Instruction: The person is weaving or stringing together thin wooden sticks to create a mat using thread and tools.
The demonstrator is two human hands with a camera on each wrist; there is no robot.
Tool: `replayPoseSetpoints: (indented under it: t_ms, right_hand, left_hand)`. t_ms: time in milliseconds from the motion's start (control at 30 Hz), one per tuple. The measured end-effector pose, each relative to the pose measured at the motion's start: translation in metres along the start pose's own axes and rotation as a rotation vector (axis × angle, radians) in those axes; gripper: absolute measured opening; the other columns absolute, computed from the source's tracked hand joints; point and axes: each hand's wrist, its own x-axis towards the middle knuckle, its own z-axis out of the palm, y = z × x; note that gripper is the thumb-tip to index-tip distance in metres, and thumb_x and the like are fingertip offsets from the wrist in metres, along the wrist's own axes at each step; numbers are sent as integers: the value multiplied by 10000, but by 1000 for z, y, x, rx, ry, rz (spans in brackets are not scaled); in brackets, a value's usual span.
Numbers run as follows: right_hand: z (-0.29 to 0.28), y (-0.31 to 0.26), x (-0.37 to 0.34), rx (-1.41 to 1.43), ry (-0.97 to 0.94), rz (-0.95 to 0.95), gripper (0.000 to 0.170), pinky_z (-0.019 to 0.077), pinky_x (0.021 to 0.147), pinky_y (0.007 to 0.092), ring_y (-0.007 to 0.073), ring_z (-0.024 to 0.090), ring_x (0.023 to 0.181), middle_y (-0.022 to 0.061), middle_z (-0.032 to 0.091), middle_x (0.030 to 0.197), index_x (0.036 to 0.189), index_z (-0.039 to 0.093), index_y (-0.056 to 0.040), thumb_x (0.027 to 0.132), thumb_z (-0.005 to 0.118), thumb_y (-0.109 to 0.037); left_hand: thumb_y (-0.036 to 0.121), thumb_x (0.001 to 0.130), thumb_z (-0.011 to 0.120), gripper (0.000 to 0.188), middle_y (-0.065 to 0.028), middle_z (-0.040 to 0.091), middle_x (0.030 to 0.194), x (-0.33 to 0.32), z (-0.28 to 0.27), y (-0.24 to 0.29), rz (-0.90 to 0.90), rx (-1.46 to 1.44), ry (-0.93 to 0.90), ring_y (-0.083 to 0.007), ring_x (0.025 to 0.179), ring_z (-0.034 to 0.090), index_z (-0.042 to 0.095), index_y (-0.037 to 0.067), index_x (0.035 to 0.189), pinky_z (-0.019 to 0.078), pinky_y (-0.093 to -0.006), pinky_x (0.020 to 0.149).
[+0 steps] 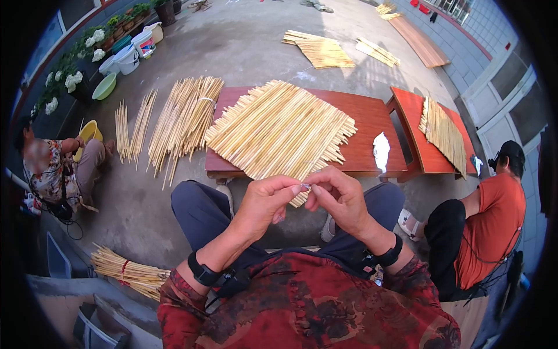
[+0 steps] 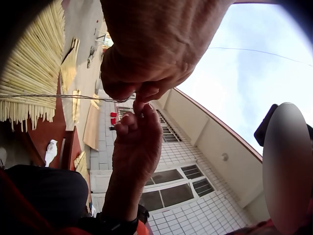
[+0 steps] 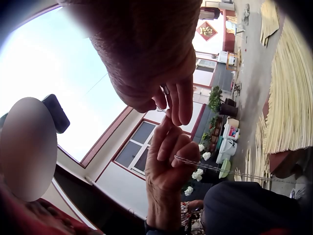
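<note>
Above my lap, my left hand (image 1: 264,200) and right hand (image 1: 340,195) meet fingertip to fingertip. Between thumb and fingers the left hand pinches a thin, twisted grey cord (image 3: 215,168), which trails from its curled fingers toward the stalks in the right wrist view. The right hand's thumb and fingertips pinch the same cord close to the left fingertips; its end is mostly hidden by the fingers. Just beyond the hands, a mat of pale, straight stalks (image 1: 279,128) lies slantwise on a low red-brown table (image 1: 372,128), its near corner overhanging the front edge.
Loose stalks (image 1: 186,113) lie on the ground left of the table, and a tied bundle (image 1: 131,270) lies nearer. White crumpled plastic (image 1: 381,151) sits on the tabletop. A second table (image 1: 427,119) holds another mat. People sit at left (image 1: 64,168) and right (image 1: 491,215).
</note>
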Motion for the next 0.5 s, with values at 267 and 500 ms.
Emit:
replayPoseSetpoints:
  t_ms: [267, 500]
  right_hand:
    - [3, 3, -1, -122, 38, -85, 260, 501, 592, 208, 110, 610, 719, 73, 540, 874, 967, 529, 12, 733, 641, 10]
    - [4, 7, -1, -181, 92, -131, 126, 484, 538, 208, 117, 603, 643, 67, 528, 775, 877, 568, 8, 759, 605, 29]
  left_hand:
    - [96, 841, 542, 128, 44, 455, 524, 2, -1, -4, 10, 6, -10, -17, 394, 355, 608, -2, 891, 306, -166, 376]
    - [109, 845, 540, 141, 37, 469, 536, 1, -1, -9, 13, 34, -25, -19, 400, 365, 606, 3, 911, 314, -169, 384]
